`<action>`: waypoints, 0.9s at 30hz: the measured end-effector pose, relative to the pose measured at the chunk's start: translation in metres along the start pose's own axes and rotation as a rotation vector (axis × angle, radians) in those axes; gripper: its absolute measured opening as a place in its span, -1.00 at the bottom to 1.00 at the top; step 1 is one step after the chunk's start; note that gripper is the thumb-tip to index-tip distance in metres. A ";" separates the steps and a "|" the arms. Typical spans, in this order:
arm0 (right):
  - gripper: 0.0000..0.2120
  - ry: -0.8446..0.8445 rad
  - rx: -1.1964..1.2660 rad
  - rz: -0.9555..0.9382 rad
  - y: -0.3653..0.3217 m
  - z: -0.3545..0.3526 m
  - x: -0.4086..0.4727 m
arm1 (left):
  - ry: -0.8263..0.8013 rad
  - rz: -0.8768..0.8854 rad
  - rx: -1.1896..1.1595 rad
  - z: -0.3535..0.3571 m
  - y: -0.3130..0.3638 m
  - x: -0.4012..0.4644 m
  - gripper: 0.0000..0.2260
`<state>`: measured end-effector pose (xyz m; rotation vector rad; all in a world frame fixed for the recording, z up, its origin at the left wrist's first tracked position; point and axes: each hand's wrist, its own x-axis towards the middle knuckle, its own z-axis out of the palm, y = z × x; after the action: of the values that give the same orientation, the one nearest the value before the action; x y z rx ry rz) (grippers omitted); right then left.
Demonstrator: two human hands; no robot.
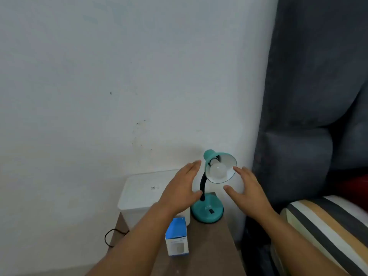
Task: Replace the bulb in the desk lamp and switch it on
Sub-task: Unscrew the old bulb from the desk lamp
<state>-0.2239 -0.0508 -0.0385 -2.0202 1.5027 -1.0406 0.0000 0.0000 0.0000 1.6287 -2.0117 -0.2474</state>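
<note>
A teal desk lamp (207, 212) stands on a small brown table (211, 251), its shade (229, 172) tilted toward me. A white bulb (217, 170) sits in the shade, unlit. A black rocker switch (211, 211) is on the round base. My left hand (182, 188) is open just left of the black neck, fingers up. My right hand (247, 188) is open just right of the shade, its fingertips near the rim. Neither hand holds anything. A blue and white bulb box (177, 237) stands on the table under my left forearm.
A white lidded plastic box (139, 194) sits at the table's back left, against the white wall. A black cable (111, 238) loops off the left edge. A dark grey upholstered headboard (310, 116) and a striped bed cover (326, 226) are to the right.
</note>
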 end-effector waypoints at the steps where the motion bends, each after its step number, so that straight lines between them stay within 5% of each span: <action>1: -0.30 0.005 0.006 0.002 0.001 0.002 0.006 | 0.005 0.013 -0.002 0.001 0.000 0.007 -0.17; 9: -0.22 0.034 0.032 0.014 0.008 0.029 0.041 | -0.021 0.109 0.035 0.018 -0.010 0.055 -0.06; 27: -0.37 0.174 0.088 0.015 0.020 0.057 0.056 | 0.076 0.255 0.049 0.035 -0.031 0.081 -0.24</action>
<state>-0.1852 -0.1157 -0.0714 -1.8965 1.5255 -1.2815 -0.0020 -0.0908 -0.0202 1.3695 -2.1545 -0.0424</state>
